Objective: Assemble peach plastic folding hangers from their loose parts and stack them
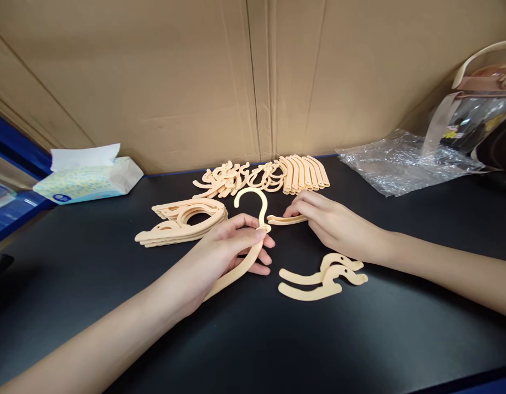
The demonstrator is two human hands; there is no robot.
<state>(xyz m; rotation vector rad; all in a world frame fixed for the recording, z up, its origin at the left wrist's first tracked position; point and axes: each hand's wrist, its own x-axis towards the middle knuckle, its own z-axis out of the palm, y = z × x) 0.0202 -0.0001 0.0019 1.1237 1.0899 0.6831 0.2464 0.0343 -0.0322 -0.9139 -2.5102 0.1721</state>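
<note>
Between the thumb and fingers of my left hand [232, 246] is a cream hanger piece [247, 262] with a hook [259, 202] standing up at its top end. My right hand [329, 221] has its fingers closed round a slim cream arm piece [288, 220], just right of the hook. Below my right hand, two curved cream pieces [314, 294] lie side by side on the black table. Left of my left hand sits a stack of folded cream hangers [171, 235].
Behind the hands lie a pile of loose hooks [224, 179] and a row of cream arm pieces [304, 172]. A tissue pack [88, 180] is at the back left. Clear plastic wrap [401, 161] and a bottle [478, 109] stand at the back right, before a cardboard wall [174, 82].
</note>
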